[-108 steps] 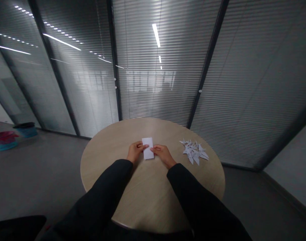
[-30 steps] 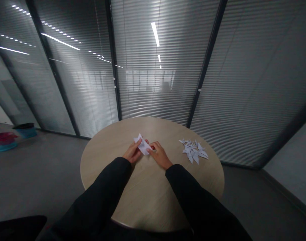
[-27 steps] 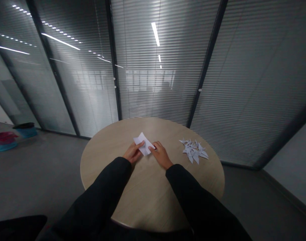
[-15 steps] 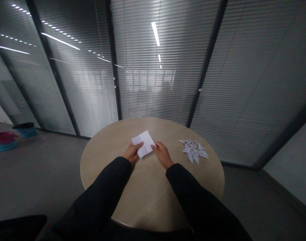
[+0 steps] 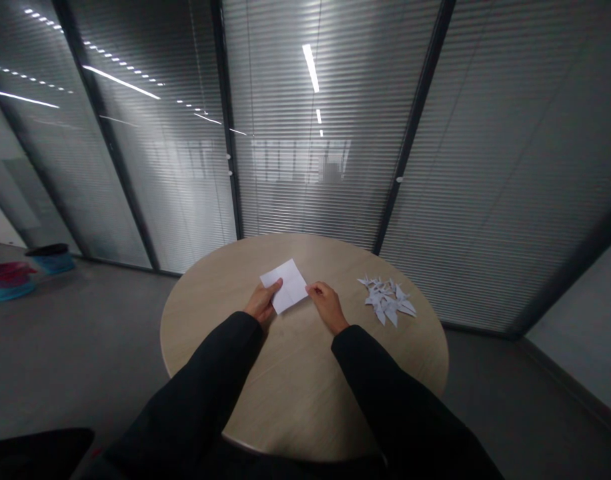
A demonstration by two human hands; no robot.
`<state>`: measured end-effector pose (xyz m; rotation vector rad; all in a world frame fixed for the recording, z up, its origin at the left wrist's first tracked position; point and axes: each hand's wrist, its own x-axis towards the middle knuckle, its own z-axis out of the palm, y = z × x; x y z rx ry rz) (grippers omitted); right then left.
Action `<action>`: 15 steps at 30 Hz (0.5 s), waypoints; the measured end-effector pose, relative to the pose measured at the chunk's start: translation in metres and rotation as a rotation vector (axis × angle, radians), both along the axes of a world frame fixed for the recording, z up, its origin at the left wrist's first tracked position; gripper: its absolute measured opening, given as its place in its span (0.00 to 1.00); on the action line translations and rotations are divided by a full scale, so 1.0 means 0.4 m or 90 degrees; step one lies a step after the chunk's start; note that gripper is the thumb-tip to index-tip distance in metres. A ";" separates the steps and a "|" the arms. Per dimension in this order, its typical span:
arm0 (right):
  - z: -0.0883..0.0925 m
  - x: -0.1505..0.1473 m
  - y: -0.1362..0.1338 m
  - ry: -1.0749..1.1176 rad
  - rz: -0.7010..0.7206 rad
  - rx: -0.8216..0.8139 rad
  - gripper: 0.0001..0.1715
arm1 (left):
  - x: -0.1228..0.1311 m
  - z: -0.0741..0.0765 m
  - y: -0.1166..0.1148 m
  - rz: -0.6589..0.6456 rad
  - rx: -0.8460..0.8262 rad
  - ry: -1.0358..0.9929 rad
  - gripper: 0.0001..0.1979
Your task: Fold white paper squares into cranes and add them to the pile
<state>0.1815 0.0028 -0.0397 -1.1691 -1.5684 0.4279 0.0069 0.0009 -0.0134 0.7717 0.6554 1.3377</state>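
A square sheet of white paper (image 5: pixel 290 285) with faint creases is held above the table, tilted so one corner points away from me. My left hand (image 5: pixel 261 301) grips its left side, thumb on top and fingers underneath. At the right corner, the fingers of my right hand (image 5: pixel 327 305) are pinched together at the paper's edge. To the right lies a pile of folded white paper shapes with pointed tips, like origami cranes (image 5: pixel 387 300).
The round wooden table (image 5: pixel 285 387) stands against glass partitions with blinds (image 5: pixel 315 207). On the floor at far left are a dark-topped blue bin (image 5: pixel 53 260) and a red and blue one (image 5: pixel 9 280). A dark object (image 5: pixel 40 450) shows at the lower left.
My right thumb has slid off the paper's face to its right corner, and the fingers are now pinched there. The sheet has shifted slightly left. My left hand keeps its hold.
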 end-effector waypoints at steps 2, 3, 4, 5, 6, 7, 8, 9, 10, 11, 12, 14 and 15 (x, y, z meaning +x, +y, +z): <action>0.000 -0.001 -0.001 0.014 0.005 0.003 0.11 | -0.002 -0.001 0.002 -0.001 -0.007 0.000 0.13; 0.002 -0.001 -0.004 0.024 0.018 0.008 0.13 | -0.004 -0.002 0.004 -0.003 -0.008 0.000 0.13; 0.005 -0.001 -0.008 0.031 0.039 0.014 0.20 | -0.006 -0.003 0.005 -0.007 -0.009 0.000 0.14; 0.008 -0.001 -0.013 0.030 0.070 0.022 0.27 | -0.008 -0.004 0.007 -0.014 -0.008 0.002 0.14; 0.013 0.000 -0.018 0.015 0.110 0.033 0.31 | -0.012 -0.006 0.008 -0.023 -0.009 0.005 0.15; 0.017 0.001 -0.023 -0.014 0.161 0.039 0.32 | -0.015 -0.007 0.010 -0.032 -0.009 0.009 0.15; 0.022 0.003 -0.028 -0.049 0.213 0.044 0.32 | -0.019 -0.009 0.012 -0.040 -0.010 0.014 0.15; 0.025 0.006 -0.031 -0.085 0.258 0.051 0.31 | -0.023 -0.010 0.014 -0.049 -0.011 0.019 0.15; 0.027 0.008 -0.032 -0.118 0.292 0.057 0.31 | -0.027 -0.012 0.016 -0.056 -0.011 0.025 0.15; 0.028 0.011 -0.032 -0.146 0.317 0.062 0.32 | -0.031 -0.013 0.018 -0.064 -0.012 0.033 0.16; 0.028 0.014 -0.030 -0.168 0.334 0.067 0.32 | -0.034 -0.015 0.020 -0.071 -0.011 0.042 0.16; 0.025 0.019 -0.024 -0.190 0.349 0.078 0.32 | -0.040 -0.018 0.023 -0.089 -0.009 0.065 0.17; 0.022 0.022 -0.019 -0.194 0.353 0.086 0.30 | -0.043 -0.020 0.024 -0.098 -0.006 0.077 0.18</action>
